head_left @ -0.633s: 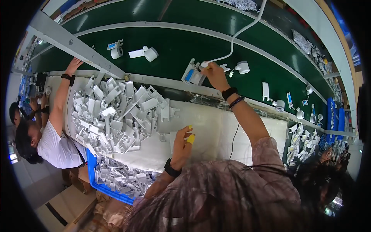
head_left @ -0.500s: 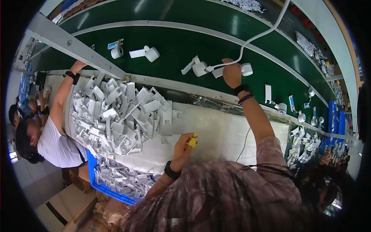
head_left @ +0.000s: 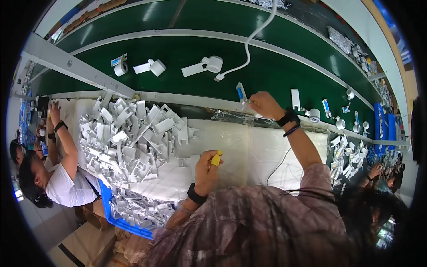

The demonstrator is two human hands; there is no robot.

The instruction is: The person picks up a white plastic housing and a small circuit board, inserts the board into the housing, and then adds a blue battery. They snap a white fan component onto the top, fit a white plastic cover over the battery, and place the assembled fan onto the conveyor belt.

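My right hand (head_left: 267, 106) is closed at the near edge of the green conveyor belt (head_left: 171, 86). Its fingers pinch a small white hinged part with a blue face (head_left: 240, 91), whose lower end is partly hidden by the fingers. Above the white work surface (head_left: 227, 138), my left hand (head_left: 207, 171) is curled with yellow covers on its fingertips; nothing shows between them. To its left is a large heap of white plastic housings (head_left: 129, 138). On the belt, a white assembly with a round head and flat arm (head_left: 213, 64) lies beside the end of a white cable (head_left: 244, 60).
More white assemblies (head_left: 157, 67) lie along the belt on both sides. A blue crate (head_left: 106, 205) of white parts stands below the heap. A slanted metal post (head_left: 80, 66) crosses the left side. A co-worker in a white shirt (head_left: 69, 187) reaches over at the left; others sit at the right.
My right hand has come back from the belt toward me and now has the blue-faced part in it. The cable hangs loose from it. My left hand stays nearly in place.
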